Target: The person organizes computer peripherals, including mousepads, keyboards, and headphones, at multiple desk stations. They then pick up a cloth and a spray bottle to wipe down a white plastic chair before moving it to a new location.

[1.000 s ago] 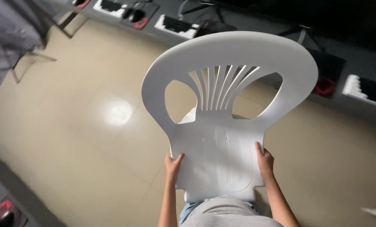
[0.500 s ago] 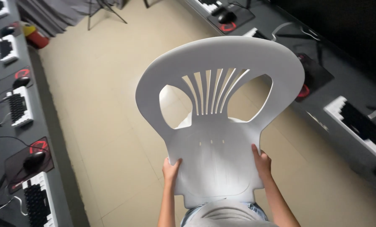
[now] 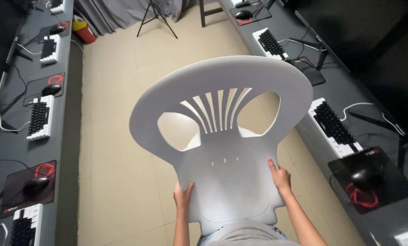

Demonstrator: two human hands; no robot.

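Centrally, filling the middle of the frame: one white moulded plastic chair with a fan-slatted back (image 3: 222, 150), held up off the pale tiled floor (image 3: 117, 150), its rounded backrest toward the top of the frame and its narrower lower part at the bottom centre against the person's grey-clad body. Left hand (image 3: 183, 196): lower centre-left, fingers curled around the chair's left edge, closed on it. Right hand (image 3: 280, 177): lower centre-right, a little higher in the frame, thumb and fingers clamped on the chair's right edge. The two hands are well apart, with the chair's panel between them. Left of frame: long dark desk (image 3: 62, 136) carrying white-and-black keyboards (image 3: 40, 117), black mice (image 3: 36, 183) and black mouse pads with red markings (image 3: 30, 187). Right of frame: matching dark desk (image 3: 386, 209) with a further white-and-black keyboard (image 3: 336, 127) and a black mouse on a red-marked pad (image 3: 363, 175). Upper left: red and yellow canister (image 3: 83, 29) on the floor beside grey curtains (image 3: 117, 11). Top centre: black tripod legs (image 3: 156, 16).
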